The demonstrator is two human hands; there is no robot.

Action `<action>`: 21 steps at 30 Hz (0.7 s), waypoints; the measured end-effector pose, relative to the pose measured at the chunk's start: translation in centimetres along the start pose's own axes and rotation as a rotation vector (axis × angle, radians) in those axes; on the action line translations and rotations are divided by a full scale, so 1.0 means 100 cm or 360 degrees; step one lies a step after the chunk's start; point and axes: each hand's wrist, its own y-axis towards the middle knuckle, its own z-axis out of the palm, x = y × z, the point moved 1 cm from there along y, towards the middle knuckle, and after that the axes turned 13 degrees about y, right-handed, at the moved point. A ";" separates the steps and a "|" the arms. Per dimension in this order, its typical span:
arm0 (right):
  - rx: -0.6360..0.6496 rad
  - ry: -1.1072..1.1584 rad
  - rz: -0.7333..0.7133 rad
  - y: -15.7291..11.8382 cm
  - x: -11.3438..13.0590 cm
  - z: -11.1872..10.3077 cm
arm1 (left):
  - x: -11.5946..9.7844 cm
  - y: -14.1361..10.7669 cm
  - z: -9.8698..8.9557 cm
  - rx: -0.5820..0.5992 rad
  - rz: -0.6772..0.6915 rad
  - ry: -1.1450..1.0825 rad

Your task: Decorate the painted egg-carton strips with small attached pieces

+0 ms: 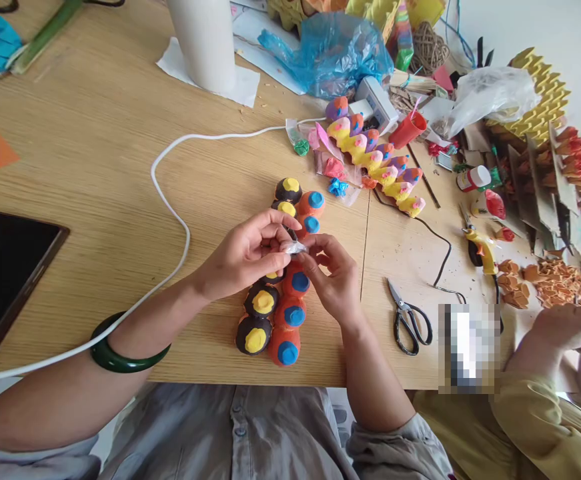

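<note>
Both my hands meet over two painted rows of rounded cups on the wooden table. My left hand [250, 252] pinches one end of a small, crumpled, whitish translucent piece [295, 247]; what it is made of is hard to tell. The other end is between the fingertips of my right hand [334, 277]. Beneath them lies a black row with yellow spots [261, 301], beside an orange-red row with blue spots [290, 312]. My hands cover the middle of both rows.
Scissors [407, 319] lie right of my right forearm. A white cable [153, 170] crosses my left forearm; a phone [13, 273] is far left. Yellow-pink and purple-orange rows [375, 160] lie behind. Another person's hand [563, 327] is at right, near orange pieces [565, 283].
</note>
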 end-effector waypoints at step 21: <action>-0.0322 0.0014 -0.0076 -0.007 -0.004 0.000 | 0.009 -0.002 0.008 -0.0336 0.0057 0.0344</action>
